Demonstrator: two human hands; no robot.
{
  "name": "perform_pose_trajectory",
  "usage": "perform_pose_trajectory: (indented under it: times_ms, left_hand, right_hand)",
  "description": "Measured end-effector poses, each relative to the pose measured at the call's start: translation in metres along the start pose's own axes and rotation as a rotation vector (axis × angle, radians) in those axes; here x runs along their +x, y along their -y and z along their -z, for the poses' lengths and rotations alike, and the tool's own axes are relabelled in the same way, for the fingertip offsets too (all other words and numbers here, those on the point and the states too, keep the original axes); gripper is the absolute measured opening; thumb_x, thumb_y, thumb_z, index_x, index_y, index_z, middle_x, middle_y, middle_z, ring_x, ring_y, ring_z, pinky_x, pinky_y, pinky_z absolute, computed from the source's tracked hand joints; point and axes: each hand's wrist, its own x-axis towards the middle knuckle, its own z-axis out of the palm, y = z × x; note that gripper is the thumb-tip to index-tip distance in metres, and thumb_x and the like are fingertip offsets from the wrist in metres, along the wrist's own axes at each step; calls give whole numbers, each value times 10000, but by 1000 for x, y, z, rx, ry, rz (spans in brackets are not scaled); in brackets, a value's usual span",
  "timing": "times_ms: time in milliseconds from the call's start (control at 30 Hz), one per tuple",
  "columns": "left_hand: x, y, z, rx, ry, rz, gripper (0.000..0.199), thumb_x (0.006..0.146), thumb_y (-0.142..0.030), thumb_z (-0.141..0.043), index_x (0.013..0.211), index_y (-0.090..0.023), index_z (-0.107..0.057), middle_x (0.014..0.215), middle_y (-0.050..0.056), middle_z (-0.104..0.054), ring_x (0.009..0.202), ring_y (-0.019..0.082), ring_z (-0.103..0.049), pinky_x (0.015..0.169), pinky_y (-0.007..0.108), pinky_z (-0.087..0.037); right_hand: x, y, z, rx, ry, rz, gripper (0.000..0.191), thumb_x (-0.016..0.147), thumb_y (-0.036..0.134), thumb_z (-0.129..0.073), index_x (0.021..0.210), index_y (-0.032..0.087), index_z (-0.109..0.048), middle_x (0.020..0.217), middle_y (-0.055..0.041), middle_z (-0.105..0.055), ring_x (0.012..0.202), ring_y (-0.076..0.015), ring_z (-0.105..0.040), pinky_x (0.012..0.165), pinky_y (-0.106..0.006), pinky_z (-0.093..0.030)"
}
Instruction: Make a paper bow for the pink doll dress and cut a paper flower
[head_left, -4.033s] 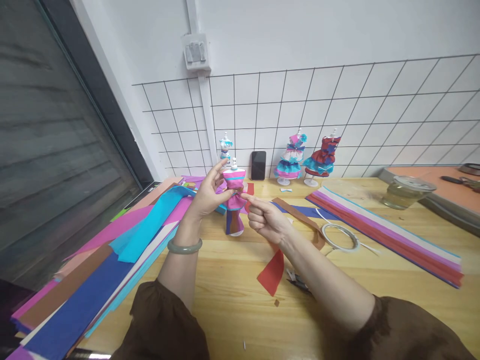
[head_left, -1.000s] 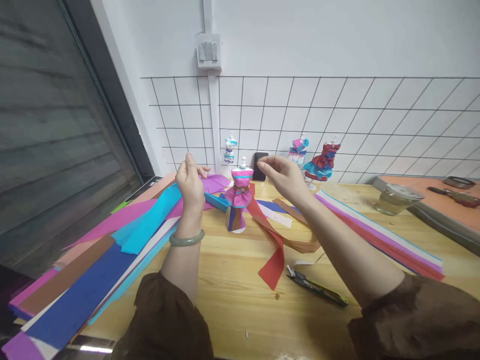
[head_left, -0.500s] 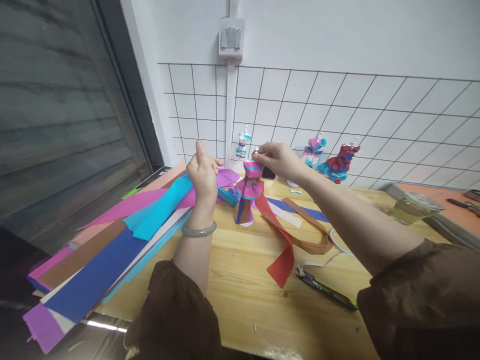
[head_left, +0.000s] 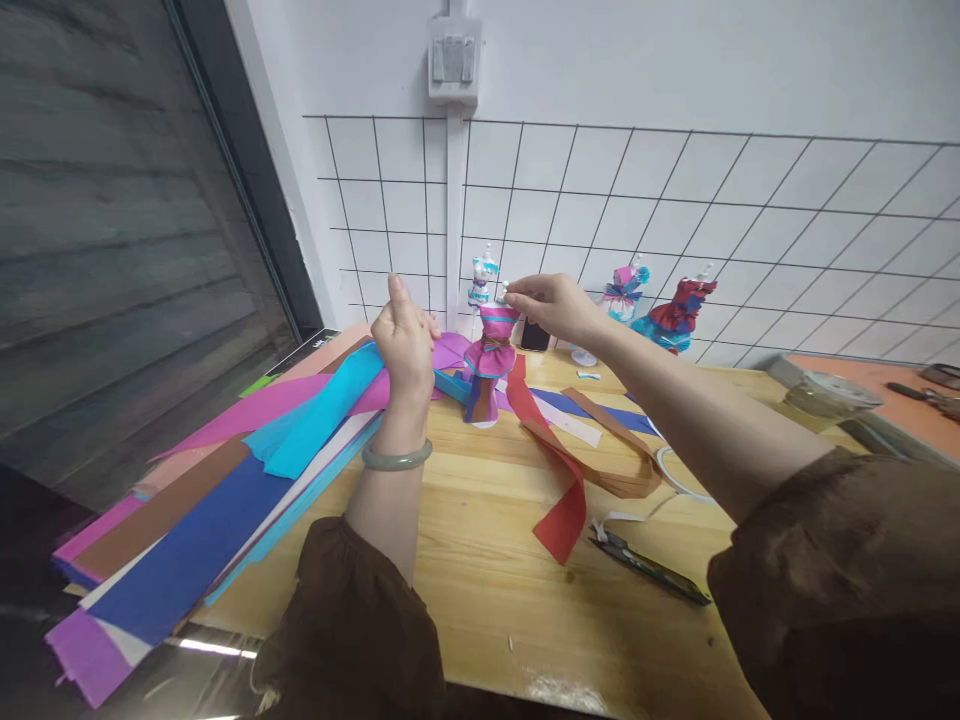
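Note:
My right hand (head_left: 551, 305) pinches the white knob at the neck of a miniature dress form (head_left: 491, 345). The form stands upright, or nearly so, in a pink ruffled dress with light blue trim and a brown tie at the waist. Blue and brown strips show below its skirt, above a white base. To its left, my left hand (head_left: 405, 335) is raised with the thumb up and the fingers loosely bent apart from it; I see nothing in it. Under and beside that hand spread long coloured crepe paper strips (head_left: 187, 540) in blue, brown, pink and turquoise.
Behind stand other small dress forms: one white and turquoise (head_left: 484, 275), one pink and blue (head_left: 624, 292), one red and turquoise (head_left: 679, 315). A red strip (head_left: 562, 500), thread snips (head_left: 649, 568) and a clear container (head_left: 832, 392) lie to the right. A grid-lined wall (head_left: 585, 215) rises behind.
The pink dress form, held by my right hand, has shifted slightly back toward the wall. My left hand stays raised, its fingers drawn in a little. The camera view has tilted slightly.

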Motion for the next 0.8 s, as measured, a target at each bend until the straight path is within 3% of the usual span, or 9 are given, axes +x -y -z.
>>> perform_pose_trajectory:
  times_ms: [100,233,400,500,600,800]
  left_hand:
    - [1,0,0,-55,-2,6,495,848,-500,-333,460,-201,-261,341,-62,-295,338,64,-377,450,215,-402]
    - [1,0,0,-67,-10,12,481,848,-482,-343,464,-198,-283,342,-69,-272,328,63,-363,404,195,-359]
    - [2,-3,-1,-80,-24,19,477,860,-468,-331,472,-198,-272,337,-74,-249,312,62,-316,374,192,-315]
    - [1,-4,-3,-135,-12,15,477,855,-483,-342,478,-196,-286,329,-79,-221,291,59,-277,348,201,-271]
    - [-1,-3,-5,-179,39,31,483,847,-496,-356,475,-194,-298,330,-81,-204,280,54,-233,322,209,-218]
    - [-13,-4,-18,-111,173,48,481,844,-469,-382,456,-193,-322,343,-71,-211,275,56,-235,302,228,-153]
  right_hand:
    - [-5,-2,3,18,1,-11,395,781,395,-562,1055,118,-628,879,-98,-646,574,-128,-562,545,-281,-465]
    - [-24,-7,7,99,-99,-3,406,796,376,-552,1124,138,-577,1049,-117,-589,590,-125,-590,497,-261,-487]
    - [-81,-19,9,198,-233,-79,372,834,386,-500,1098,133,-569,700,-45,-610,542,-128,-570,507,-262,-482]
    - [-131,-29,13,165,-152,-105,357,847,389,-476,1084,139,-567,782,-58,-624,555,-120,-577,526,-261,-479]
    - [-183,-39,21,10,45,-124,311,860,359,-463,1050,148,-590,773,-60,-638,557,-125,-574,514,-254,-463]
    - [-271,-50,35,-286,208,-27,230,864,283,-470,1001,163,-609,853,-96,-670,715,-181,-609,632,-311,-487]
